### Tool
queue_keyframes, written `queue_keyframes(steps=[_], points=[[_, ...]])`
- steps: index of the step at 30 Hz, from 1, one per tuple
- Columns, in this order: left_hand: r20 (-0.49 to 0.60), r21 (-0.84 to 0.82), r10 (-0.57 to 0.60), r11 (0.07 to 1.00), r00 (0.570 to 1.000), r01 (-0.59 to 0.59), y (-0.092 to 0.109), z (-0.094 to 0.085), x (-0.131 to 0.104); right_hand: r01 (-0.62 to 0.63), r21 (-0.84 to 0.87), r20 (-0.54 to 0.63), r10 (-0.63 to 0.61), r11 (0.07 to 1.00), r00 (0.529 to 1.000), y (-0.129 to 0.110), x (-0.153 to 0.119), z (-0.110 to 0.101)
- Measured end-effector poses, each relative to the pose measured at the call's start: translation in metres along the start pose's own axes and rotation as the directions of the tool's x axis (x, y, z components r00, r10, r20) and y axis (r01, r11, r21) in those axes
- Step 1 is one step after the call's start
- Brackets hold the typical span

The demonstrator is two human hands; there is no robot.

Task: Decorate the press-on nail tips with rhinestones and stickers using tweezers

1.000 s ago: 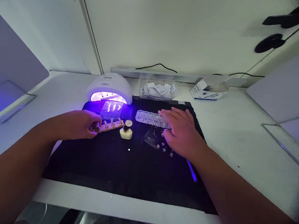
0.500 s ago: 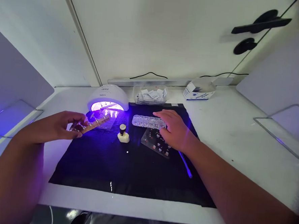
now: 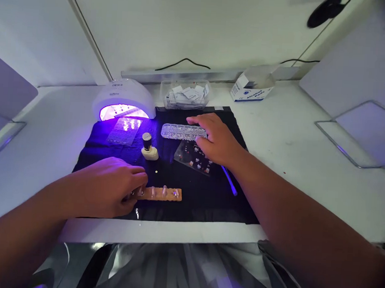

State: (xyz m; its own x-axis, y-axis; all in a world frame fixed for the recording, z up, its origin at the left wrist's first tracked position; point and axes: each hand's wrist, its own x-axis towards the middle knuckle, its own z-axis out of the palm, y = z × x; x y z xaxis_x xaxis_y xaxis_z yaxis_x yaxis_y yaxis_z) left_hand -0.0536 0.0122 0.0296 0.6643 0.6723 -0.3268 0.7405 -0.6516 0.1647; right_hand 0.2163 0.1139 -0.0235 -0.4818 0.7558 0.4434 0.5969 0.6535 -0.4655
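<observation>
My left hand is closed on the left end of a tan, wood-like nail display strip, low over the front of the black mat. Several clear nail tips stand up along the strip. My right hand has its thumb and index finger across the right end of a clear rhinestone case with small compartments. Below the case lies a dark sticker sheet with small figures. A cream nail polish bottle with a black cap stands upright between my hands.
A glowing nail lamp stands at the back left, with a clear sheet before it. Behind the mat are a bin of packets and an alcohol pads box. A blue stick lies near my right forearm.
My left hand has brought the nail strip from near the lamp down and right to the mat's front, now lying level. My right hand stays at the case. The view has tilted down.
</observation>
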Motion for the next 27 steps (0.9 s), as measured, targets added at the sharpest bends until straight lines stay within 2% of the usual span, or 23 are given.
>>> queue_keyframes(steps=[4,7,11,14,20,27], points=[[-0.004,0.042,0.039,0.998,0.999,-0.039,0.001,0.01,0.01,0.003,0.008,0.023,-0.003,1.0,1.0,-0.002,0.0,-0.001],[-0.051,0.047,0.047,0.998,0.998,-0.044,0.0,0.013,0.015,0.02,0.013,0.029,-0.02,1.0,0.999,-0.001,-0.001,-0.001],[-0.079,0.019,0.082,0.997,0.994,-0.08,-0.006,0.014,0.016,0.048,0.033,-0.024,-0.047,0.998,0.999,-0.002,-0.004,-0.004],[-0.064,-0.01,0.072,0.997,0.995,-0.072,-0.011,0.012,0.015,0.045,0.04,-0.055,-0.043,0.998,0.998,-0.003,-0.007,-0.006],[0.009,-0.087,0.028,0.996,1.0,-0.027,-0.019,0.006,0.011,0.029,0.064,-0.033,-0.027,0.998,0.999,-0.003,-0.007,-0.006],[-0.002,-0.103,0.07,0.992,0.998,-0.069,-0.025,0.01,0.011,0.035,0.057,-0.072,-0.031,0.998,0.997,0.0,-0.006,-0.007]])
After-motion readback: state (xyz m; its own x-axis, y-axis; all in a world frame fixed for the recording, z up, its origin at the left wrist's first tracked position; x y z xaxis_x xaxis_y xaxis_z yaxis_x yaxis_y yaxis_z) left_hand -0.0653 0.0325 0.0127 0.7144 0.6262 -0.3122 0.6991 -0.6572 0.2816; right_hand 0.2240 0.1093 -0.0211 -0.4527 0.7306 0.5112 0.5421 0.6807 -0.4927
